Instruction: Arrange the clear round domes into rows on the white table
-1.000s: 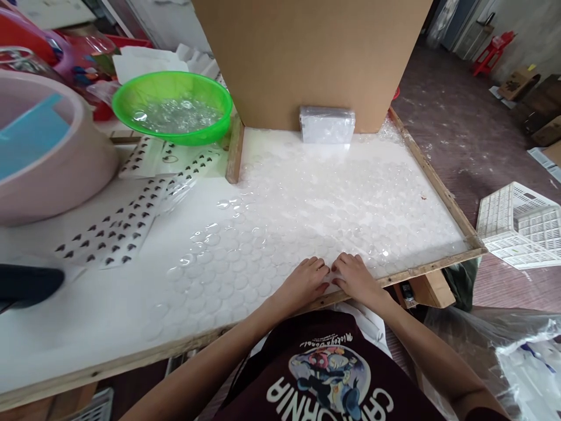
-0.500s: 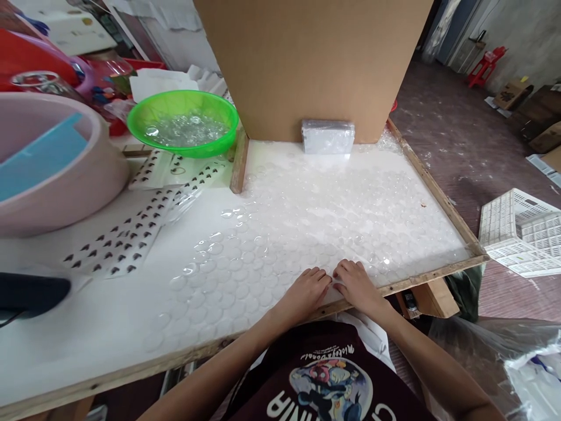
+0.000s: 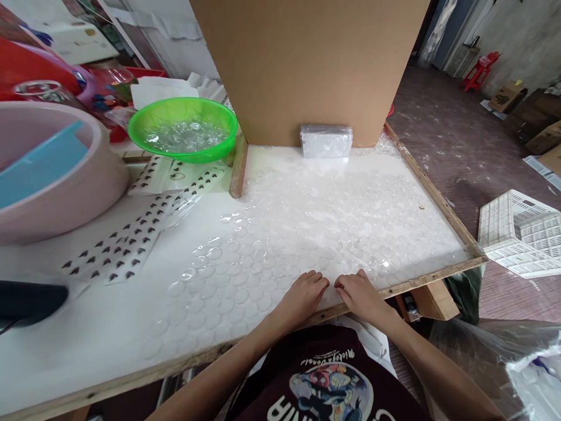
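Clear round discs (image 3: 236, 263) lie side by side in a thin layer over the white tabletop (image 3: 109, 327). Close to the table's wooden front edge, my left hand (image 3: 308, 290) has its fingers curled together over the nearest discs. A small gap to its right, my right hand (image 3: 357, 292) is bent inward, thumb and fingers pinched. Whatever sits between the fingertips of either hand is too small or too hidden to make out.
A large cardboard box (image 3: 307, 64) stands at the back, a plastic-wrapped white packet (image 3: 326, 142) leaning on it. Left are a green bowl (image 3: 184, 155) of clear pieces, a pink tub (image 3: 105, 181) and sticker sheets (image 3: 127, 240). Wooden strips (image 3: 438, 193) edge the table. A white crate (image 3: 504, 234) stands right.
My hands have drawn slightly apart, and the right hand's fingers have curled in more. The view has tilted a little; the objects on the table stay in place.
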Demonstrator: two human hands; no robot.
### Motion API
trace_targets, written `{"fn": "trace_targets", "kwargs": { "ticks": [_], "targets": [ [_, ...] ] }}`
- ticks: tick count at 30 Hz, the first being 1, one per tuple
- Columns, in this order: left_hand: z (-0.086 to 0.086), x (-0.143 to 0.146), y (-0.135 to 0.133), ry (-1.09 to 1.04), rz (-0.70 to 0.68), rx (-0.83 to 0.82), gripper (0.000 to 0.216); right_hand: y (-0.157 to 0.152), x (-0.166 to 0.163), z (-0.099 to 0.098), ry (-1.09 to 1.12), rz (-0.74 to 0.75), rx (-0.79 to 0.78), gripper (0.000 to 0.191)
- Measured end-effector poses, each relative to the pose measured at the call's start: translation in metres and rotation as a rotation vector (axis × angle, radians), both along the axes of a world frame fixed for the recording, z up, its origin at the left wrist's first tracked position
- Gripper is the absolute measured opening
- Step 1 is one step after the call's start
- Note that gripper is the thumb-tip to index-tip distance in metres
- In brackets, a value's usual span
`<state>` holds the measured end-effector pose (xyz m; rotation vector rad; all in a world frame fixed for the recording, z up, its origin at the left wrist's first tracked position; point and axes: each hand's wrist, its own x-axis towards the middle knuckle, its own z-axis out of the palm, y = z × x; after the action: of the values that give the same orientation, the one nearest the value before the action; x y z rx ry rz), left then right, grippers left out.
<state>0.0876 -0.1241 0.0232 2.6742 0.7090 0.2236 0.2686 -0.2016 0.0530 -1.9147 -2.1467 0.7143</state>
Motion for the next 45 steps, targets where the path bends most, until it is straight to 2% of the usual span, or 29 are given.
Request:
{"fn": "trace_targets", "kwargs": {
  "ticks": [7, 12, 22, 28, 36, 45],
  "targets": [
    [0.002, 0.002, 0.01, -0.08, 0.065, 0.058, 0.018, -0.003, 0.002, -0.006, 0.012, -0.046, 0.089, 0.015],
    [-0.004, 0.003, 0.018, -0.058, 0.076, 0.067, 0.017, -0.003, 0.001, -0.011, 0.024, -0.052, 0.071, 0.015],
    [-0.005, 0.003, 0.022, -0.021, 0.042, 0.099, 0.016, -0.003, -0.001, -0.012, 0.045, -0.032, 0.032, 0.017],
    [-0.003, 0.004, 0.02, -0.042, 0.032, 0.119, 0.012, -0.004, 0.0, -0.013, 0.05, -0.024, 0.062, 0.017],
    [-0.002, 0.008, 0.017, -0.035, -0.014, 0.171, 0.025, -0.005, 0.002, -0.014, 0.056, -0.019, 0.07, 0.015],
    [-0.004, 0.0, 0.023, -0.092, 0.041, 0.102, 0.019, 0.016, -0.005, -0.014, 0.084, -0.007, 0.145, 0.019]
  ]
}}
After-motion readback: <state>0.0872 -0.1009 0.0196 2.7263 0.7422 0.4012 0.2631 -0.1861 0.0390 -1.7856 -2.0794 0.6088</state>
